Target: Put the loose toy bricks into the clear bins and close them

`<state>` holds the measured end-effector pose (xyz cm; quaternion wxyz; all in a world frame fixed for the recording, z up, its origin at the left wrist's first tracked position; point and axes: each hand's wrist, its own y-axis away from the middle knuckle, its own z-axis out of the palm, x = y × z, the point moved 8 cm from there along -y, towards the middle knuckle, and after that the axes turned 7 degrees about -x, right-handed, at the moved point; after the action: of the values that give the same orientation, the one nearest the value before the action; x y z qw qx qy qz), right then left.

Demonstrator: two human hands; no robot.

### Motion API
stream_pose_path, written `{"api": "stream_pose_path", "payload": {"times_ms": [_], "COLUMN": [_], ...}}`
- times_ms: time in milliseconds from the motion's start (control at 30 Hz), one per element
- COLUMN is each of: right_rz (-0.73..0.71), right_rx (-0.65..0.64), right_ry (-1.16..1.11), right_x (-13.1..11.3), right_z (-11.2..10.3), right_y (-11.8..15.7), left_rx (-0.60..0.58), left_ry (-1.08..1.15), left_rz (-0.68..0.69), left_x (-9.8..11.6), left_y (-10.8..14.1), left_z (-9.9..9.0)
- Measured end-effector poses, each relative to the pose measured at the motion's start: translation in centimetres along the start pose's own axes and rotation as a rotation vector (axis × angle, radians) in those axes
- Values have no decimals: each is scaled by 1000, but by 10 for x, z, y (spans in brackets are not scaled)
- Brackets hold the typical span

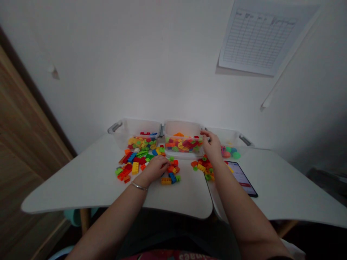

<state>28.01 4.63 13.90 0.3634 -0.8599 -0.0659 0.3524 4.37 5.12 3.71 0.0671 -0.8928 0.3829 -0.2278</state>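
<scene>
Over at the white, round-cornered surface (187, 200), the person's left hand (156, 168), a silver bracelet (139, 186) on its wrist, is low among loose, multicoloured plastic building bricks (135, 168), fingers curled down by a red and orange cluster. I can't tell whether those fingers grip one. The right hand (211, 145) is raised near the right end of the clear plastic middle bin (183, 127), fingers bent; whether it holds anything I can't make out either.

More bricks and small pieces lie inside that bin and in the clear left bin (141, 127); the clear right bin (225, 134) has pink and green pieces. Another loose pile (207, 172) sits just beside the right forearm, and a dark-edged phone (242, 178) with its screen lit lies on that forearm's other side.
</scene>
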Motion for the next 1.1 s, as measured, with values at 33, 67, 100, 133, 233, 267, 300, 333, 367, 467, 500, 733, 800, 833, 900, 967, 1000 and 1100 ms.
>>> {"api": "stream_pose_path", "payload": {"times_ms": [33, 67, 100, 133, 233, 267, 300, 333, 367, 467, 500, 733, 800, 833, 900, 967, 1000, 1100], "right_rz": [-7, -14, -21, -39, -129, -153, -170, -191, -207, -240, -242, -228, -216, -209, -194, -176, -166, -120], "right_rx": [2, -14, -52, -117, -329, -377, -418, -471, -516, -611, -622, -646, -635, -629, -622, -606, -590, -548], "right_ry": [-22, -44, -65, -81, -60, -49, -37, -17, -2, 4, -6, -13, 25, 46, 87, 138, 167, 236], "right_x": [-3, -6, -8, -10, -16, -18, -18, -19, -20, -21, -21, -19, -18, -18, -17, -15, -13, -8], "right_z": [1, 5, 12, 22, 57, 67, 75, 83, 90, 101, 102, 103, 102, 101, 99, 96, 95, 91], "right_y": [5, 12, 19, 27, 57, 67, 75, 84, 91, 104, 105, 108, 107, 107, 106, 104, 103, 100], "left_rx": [3, 5, 5, 5, 13, 16, 22, 27, 31, 34, 31, 16, 19, 21, 24, 31, 35, 40], "left_ry": [-3, -5, -6, -5, 7, 13, 21, 27, 31, 21, 15, 3, 14, 17, 19, 23, 26, 24], "left_rz": [1, 3, 5, 6, 0, -2, -4, -5, -6, -6, -5, -22, -25, -25, -21, -10, -5, 3], "left_x": [0, 1, 1, 1, 0, 0, -1, -1, -2, -2, -2, -3, -4, -4, -4, -3, -3, -3], "left_y": [0, 0, 0, 0, 0, 0, 1, 1, 1, 0, 0, 0, 0, 0, 0, 0, 0, 0], "left_z": [0, 0, 0, 0, 1, 1, 1, 1, 1, 2, 2, 3, 3, 3, 3, 3, 3, 2]}}
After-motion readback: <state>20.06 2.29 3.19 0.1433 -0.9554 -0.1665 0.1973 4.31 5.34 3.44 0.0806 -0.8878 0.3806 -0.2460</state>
